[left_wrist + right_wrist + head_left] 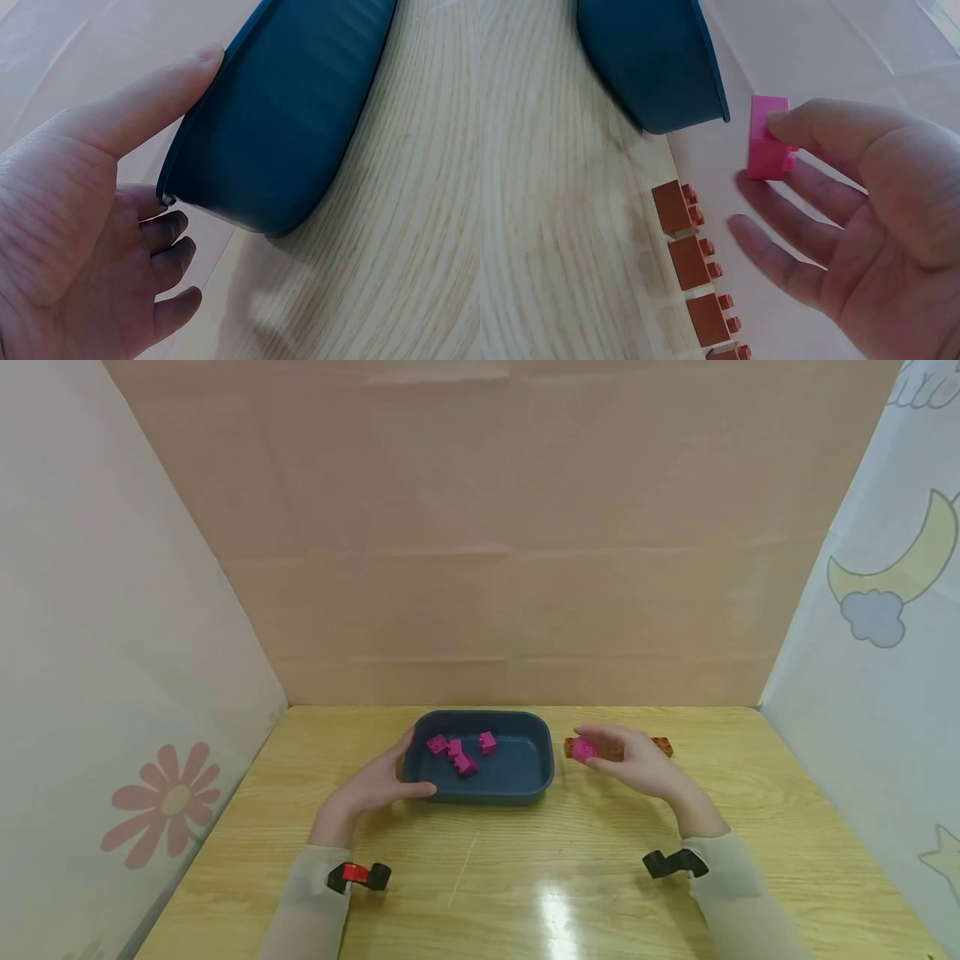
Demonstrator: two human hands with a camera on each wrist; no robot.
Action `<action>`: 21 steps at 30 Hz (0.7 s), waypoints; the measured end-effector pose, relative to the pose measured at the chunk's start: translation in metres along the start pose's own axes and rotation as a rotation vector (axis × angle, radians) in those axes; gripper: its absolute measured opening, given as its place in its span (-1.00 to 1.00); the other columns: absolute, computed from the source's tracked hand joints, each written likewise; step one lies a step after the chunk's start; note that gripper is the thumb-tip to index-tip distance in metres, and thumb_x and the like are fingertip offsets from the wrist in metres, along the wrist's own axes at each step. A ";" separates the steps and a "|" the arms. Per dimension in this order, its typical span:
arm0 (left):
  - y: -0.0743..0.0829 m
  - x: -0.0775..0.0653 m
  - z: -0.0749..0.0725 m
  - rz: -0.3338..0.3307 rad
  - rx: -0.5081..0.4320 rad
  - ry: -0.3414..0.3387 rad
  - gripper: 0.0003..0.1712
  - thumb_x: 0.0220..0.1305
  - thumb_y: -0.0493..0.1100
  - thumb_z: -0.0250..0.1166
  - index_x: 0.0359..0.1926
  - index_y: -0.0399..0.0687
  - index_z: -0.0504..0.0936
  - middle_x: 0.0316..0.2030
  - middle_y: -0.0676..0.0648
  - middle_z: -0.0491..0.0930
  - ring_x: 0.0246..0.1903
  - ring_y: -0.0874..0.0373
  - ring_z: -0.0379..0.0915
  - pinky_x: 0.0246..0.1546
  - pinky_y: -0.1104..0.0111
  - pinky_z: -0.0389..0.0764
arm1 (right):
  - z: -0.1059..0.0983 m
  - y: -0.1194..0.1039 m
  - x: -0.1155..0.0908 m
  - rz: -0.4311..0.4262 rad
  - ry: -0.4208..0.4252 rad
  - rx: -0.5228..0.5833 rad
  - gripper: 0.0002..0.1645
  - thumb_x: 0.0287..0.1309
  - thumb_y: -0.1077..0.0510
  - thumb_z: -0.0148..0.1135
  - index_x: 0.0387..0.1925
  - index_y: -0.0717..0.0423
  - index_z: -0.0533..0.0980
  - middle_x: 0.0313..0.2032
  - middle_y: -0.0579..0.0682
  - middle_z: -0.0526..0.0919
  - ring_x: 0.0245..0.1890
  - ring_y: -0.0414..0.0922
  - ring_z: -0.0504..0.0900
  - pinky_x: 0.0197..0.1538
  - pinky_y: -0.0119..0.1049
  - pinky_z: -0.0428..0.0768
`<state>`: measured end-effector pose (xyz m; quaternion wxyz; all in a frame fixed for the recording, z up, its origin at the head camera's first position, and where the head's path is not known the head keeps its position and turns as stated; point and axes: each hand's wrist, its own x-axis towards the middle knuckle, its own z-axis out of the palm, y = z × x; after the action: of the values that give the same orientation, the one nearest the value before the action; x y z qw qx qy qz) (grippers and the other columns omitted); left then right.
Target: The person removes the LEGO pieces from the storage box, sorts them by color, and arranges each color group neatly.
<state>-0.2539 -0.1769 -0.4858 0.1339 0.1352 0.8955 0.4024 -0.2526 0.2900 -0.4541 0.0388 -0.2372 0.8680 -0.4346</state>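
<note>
A blue tray (pixel 517 768) is set on the table (pixel 420 893), toward its far edge, with its base resting flat and its long side laid across the view. Inside it, at least four pink blocks (pixel 488 743) are held, scattered loosely over the left part and the middle of its floor; two or more of them are lying against each other, so an exact count cannot be told, and one is set slightly apart, near the middle. Some are tipped on their sides, with studs turned in different directions. The left end of the tray is grasped by the left hand (pixel 378 778), its thumb pressed to the near rim and its fingers spread round toward the far corner; in the left wrist view the rim is seen caught between thumb and forefinger, while the other fingers are loosely bent beside the outer wall. Just beyond the right end of the tray, another pink block (pixel 768 139) is pinched by the right hand (pixel 633 764) between thumb and fingers, and is held up off the table. Behind and below that hand, orange blocks (pixel 688 264) are lined up in a row on the table, studs upward, partly hidden in the head view by the hand and the pinched block.
</note>
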 end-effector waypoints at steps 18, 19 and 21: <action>0.001 0.000 -0.001 -0.013 -0.005 -0.001 0.45 0.19 0.31 0.59 0.77 0.14 -0.21 0.71 -0.17 -0.09 0.64 -0.27 -0.07 0.52 -0.27 0.13 | 0.003 0.010 -0.002 0.115 -0.074 0.032 -0.56 0.36 0.26 0.45 0.23 0.19 0.66 0.16 0.18 0.72 0.16 0.18 0.72 0.11 -0.13 0.74; 0.002 0.000 0.000 -0.015 -0.005 -0.001 0.45 0.19 0.30 0.59 0.77 0.14 -0.21 0.71 -0.17 -0.09 0.64 -0.27 -0.06 0.53 -0.27 0.13 | 0.004 0.012 -0.001 0.126 -0.081 0.036 -0.58 0.36 0.25 0.46 0.21 0.18 0.67 0.14 0.16 0.73 0.16 0.17 0.72 0.10 -0.14 0.75; 0.002 0.000 0.000 -0.015 -0.002 0.000 0.45 0.19 0.29 0.59 0.77 0.14 -0.21 0.71 -0.18 -0.08 0.63 -0.28 -0.05 0.52 -0.27 0.14 | 0.005 0.014 -0.001 0.146 -0.090 0.036 -0.61 0.35 0.25 0.48 0.18 0.15 0.69 0.11 0.13 0.75 0.14 0.15 0.73 0.07 -0.18 0.75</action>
<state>-0.2540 -0.1758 -0.4840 0.1372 0.1286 0.8959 0.4024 -0.2561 0.2941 -0.4684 0.1137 -0.1919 0.8724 -0.4349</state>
